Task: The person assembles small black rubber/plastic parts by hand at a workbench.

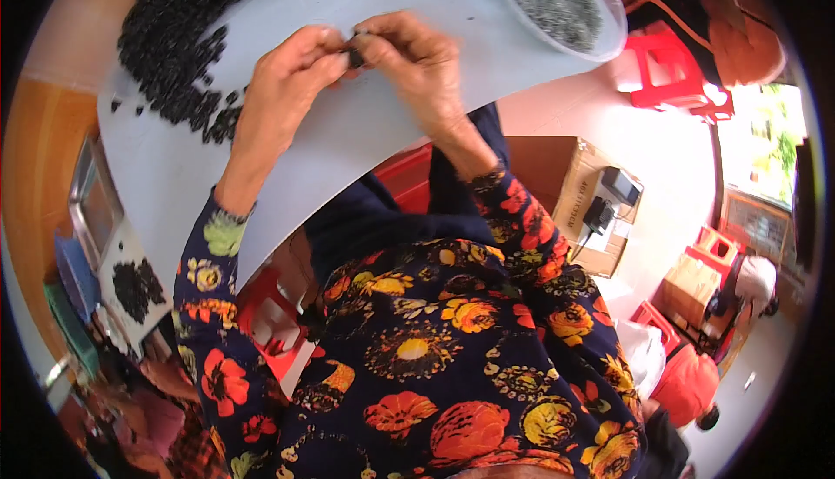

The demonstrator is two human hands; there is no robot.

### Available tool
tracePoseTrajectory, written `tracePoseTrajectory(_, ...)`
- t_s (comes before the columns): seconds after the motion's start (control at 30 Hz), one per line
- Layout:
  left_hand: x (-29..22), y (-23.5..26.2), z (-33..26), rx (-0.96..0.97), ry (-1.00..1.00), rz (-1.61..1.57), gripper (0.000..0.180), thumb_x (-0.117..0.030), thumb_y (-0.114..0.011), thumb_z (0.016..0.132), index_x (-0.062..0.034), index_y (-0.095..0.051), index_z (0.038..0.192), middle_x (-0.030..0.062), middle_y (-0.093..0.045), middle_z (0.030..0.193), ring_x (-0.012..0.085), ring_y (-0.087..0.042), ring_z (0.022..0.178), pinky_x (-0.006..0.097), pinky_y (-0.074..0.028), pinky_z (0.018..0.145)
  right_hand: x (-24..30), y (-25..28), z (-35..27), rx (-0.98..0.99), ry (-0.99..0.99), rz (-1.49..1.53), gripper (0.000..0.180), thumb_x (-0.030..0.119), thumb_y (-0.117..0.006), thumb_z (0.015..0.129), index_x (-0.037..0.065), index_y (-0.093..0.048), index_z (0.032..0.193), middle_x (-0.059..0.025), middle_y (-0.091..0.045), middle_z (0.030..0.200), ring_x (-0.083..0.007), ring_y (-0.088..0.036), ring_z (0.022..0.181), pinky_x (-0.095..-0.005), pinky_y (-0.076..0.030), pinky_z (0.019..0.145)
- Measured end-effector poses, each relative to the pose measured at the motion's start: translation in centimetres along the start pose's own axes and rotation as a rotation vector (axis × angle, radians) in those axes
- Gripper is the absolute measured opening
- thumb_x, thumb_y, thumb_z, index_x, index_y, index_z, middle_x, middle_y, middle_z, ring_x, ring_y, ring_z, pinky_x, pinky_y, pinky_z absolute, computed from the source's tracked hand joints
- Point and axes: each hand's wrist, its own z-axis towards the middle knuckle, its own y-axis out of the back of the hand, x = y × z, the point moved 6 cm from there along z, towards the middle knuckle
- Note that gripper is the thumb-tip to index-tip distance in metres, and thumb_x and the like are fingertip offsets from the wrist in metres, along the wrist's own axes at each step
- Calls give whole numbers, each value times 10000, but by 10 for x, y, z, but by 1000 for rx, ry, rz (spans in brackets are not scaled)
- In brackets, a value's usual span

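My left hand [283,88] and my right hand [417,57] meet over a white table top [348,131]. Both pinch one small black part [355,55] between their fingertips. A large heap of the same small black parts [183,36] lies on the table to the left of my hands. At the far right of the table stands a clear round bowl [565,1] filled with small grey pieces. My sleeves are dark with orange and yellow flowers.
A cardboard box [591,209] with black devices on top stands on the floor at the right. Red plastic stools [670,70] are beyond it. Another small pile of black parts [137,288] lies on a white sheet at lower left, near a metal tray [91,205].
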Motion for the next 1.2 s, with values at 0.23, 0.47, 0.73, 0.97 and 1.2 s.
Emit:
tracePoseTrajectory(0.23, -19, 14, -14, -95, -1, 295, 180, -103, -544, 888, 35, -581, 998, 26, -589, 828, 95, -537, 777, 226, -426, 739, 0, -16, 5, 29, -46, 139, 94, -27, -592, 810, -60, -605, 898, -74, -637, 787, -108, -611, 750, -249, -513, 684)
tracePoseTrajectory(0.47, 6, 26, -8, -267, 24, -48, 210, -129, -573, 907, 11, -566, 1064, 22, -543, 851, 105, -486, 789, 227, -394, 763, 3, 0, 4, -43, 43, 195, 94, -17, -605, 787, -55, -606, 873, -51, -626, 761, -92, -596, 712, -233, -496, 654)
tracePoseTrajectory(0.73, 16, 26, 7, -152, -3, -51, 276, -148, -580, 920, 9, -557, 1146, 51, -588, 984, 117, -521, 862, 247, -416, 825, 15, 10, 2, -65, 59, 214, 88, 15, -617, 776, -65, -609, 812, -70, -620, 697, -101, -617, 662, -245, -504, 595)
tracePoseTrajectory(0.97, 3, 11, -5, -93, 52, 130, 183, -173, -530, 932, -8, -556, 1007, 39, -519, 855, 117, -450, 809, 252, -389, 783, 15, 10, 4, -133, 118, 281, 71, -2, -611, 747, -71, -614, 762, -96, -642, 679, -140, -640, 612, -266, -516, 562)
tracePoseTrajectory(1.2, -2, 13, -11, -218, 41, 78, 226, -215, -528, 920, 8, -530, 952, 75, -516, 863, 148, -482, 845, 283, -388, 816, 13, 6, 5, -138, 135, 256, 91, 10, -627, 750, -70, -618, 792, -98, -646, 675, -140, -640, 612, -261, -516, 582)
